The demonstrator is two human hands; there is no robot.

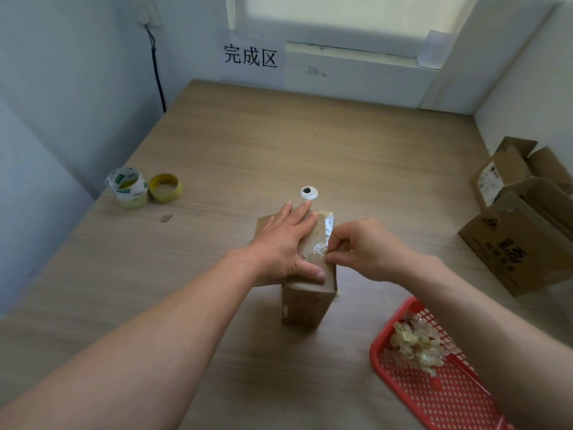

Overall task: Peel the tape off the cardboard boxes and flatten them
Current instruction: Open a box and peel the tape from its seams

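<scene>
Near the middle of the desk (248, 144), just in front of me, stands the small cardboard box (307, 293), upright on its end; my left hand (285, 243) lies flat across its top with the fingers straight, pressing down and not curled round anything; my right hand (366, 246) pinches the loose, crinkled end of the clear tape (324, 240) between thumb and fingertips at the box's right top edge. I judge the box light and probably empty, so it would tip or slide if I pulled without that flat palm on it; the board looks stiff enough to take the press, but thin, and its paper face may tear if I yank. The tape is thin, glossy and clingy; it will likely stretch, split into slivers or stick to itself, so I would hold it low, close to where it leaves the cardboard, and draw it back along the seam. At my right a red basket (374, 355) holds a wad of peeled tape (415, 346); the other cardboard boxes (521, 243) sit at the desk's right edge, well apart; tape rolls (136, 187) rest far left.
</scene>
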